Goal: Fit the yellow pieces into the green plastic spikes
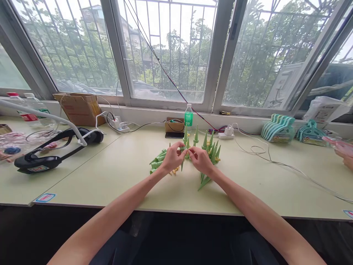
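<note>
My left hand [173, 157] is closed in a pinch around a green cone-shaped piece [182, 166], whose pointed tip hangs downward below the fingers. Close beside it, my right hand [200, 160] is also pinched, its fingertips meeting the left ones; what they hold is too small to make out. Green pointed cones [205, 141] stand and lie behind and right of my hands, some with yellow bits. Another green cone [204, 182] lies under my right wrist. Left of my left hand lie several green tubes [157, 160], and small yellow pieces [174, 170] are scattered below it.
A green-labelled bottle [188, 117], a black phone [174, 135] and a small cardboard box [173, 127] stand behind. Black headgear [41, 158] lies left. White cables [271, 161] and teal hangers [278, 129] are right. Another person's hand [344, 156] shows at the right edge.
</note>
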A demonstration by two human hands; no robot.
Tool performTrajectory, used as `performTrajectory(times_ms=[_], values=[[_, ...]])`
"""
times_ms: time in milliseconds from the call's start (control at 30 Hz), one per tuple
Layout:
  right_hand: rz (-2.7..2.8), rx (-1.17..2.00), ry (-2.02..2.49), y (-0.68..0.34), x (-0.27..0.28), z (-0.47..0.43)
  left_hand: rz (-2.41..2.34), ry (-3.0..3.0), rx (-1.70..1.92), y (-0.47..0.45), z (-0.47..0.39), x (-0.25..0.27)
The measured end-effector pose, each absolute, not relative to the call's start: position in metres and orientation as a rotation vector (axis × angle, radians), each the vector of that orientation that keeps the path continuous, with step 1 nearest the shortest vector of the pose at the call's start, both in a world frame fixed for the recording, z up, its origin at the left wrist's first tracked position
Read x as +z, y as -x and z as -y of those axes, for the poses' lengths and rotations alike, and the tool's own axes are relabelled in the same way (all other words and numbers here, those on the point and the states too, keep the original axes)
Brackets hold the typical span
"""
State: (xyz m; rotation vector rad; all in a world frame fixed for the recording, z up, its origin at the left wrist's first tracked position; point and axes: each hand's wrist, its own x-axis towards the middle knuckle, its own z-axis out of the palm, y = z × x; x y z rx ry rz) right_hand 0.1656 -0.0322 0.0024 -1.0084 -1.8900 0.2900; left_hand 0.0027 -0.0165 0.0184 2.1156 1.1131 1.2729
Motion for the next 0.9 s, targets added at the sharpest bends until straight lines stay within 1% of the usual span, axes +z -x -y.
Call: performTrajectory(times_ms=[900], values=[[1.880, 0.311, 0.994, -0.1669, -0.0001, 0.0298, -1.032, -2.187, 1.216, -0.0009, 0.0178, 0.0186]])
